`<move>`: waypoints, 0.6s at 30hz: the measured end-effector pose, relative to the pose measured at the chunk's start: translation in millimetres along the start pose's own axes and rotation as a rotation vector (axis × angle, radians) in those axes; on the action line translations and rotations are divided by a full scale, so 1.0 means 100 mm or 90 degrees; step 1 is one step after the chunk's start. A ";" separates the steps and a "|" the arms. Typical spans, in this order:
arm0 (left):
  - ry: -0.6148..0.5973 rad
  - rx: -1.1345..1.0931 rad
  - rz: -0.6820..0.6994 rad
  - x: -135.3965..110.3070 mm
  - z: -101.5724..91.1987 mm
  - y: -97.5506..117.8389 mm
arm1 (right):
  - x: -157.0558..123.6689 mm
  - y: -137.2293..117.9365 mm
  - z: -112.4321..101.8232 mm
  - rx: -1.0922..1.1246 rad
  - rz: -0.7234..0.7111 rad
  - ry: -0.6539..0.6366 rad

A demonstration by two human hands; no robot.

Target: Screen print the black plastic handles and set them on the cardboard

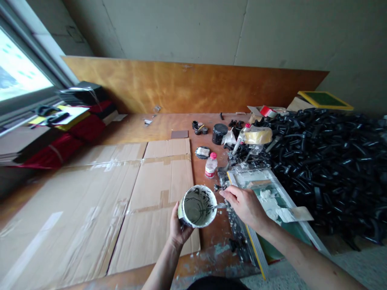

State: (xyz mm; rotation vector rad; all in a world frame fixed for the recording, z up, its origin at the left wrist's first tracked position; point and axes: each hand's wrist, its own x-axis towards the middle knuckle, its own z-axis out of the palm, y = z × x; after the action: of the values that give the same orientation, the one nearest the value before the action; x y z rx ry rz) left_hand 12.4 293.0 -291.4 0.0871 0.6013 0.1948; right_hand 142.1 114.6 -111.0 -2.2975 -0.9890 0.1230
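Note:
My left hand point(178, 226) is wrapped round the lower left side of a paint can point(198, 223), tilted so that its open mouth faces me. White and black paint streaks the inside, and grey-white paint lies within. A paint-smeared stirring stick point(220, 206) reaches over the can's right rim. My right hand point(243, 203) is closed at the stick's outer end, fingers pinched together; the fingers partly hide the grip. Just right of this hand is a framed printing screen point(273, 173) with white paint and a pale scraper point(298, 214) on it.
A bottle with a pink cap point(211, 166) stands behind the can, near a black jar point(219, 133) and a tape roll point(258, 135). Black plastic parts point(326, 169) are heaped at right. Flattened cardboard point(90, 209) covers the left of the table; stacked boards point(27, 145) lie by the window.

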 end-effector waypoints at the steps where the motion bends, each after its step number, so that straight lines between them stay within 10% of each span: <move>1: 0.004 -0.006 0.005 0.02 -0.04 0.10 | 0.11 -0.02 0.05 0.027 0.016 -0.003; 13: 0.108 0.052 0.012 0.58 -0.13 1.24 | 1.83 -0.38 0.44 0.134 0.004 0.044; 18: 0.162 0.110 -0.019 0.84 -0.14 1.54 | 2.92 -0.04 0.63 -0.018 -0.014 0.039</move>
State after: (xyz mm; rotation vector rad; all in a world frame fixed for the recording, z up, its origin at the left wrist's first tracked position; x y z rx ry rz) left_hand 47.9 461.7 -327.8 0.2226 0.8724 0.1256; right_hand 328.6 347.7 -114.0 -2.3005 -0.9902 0.0290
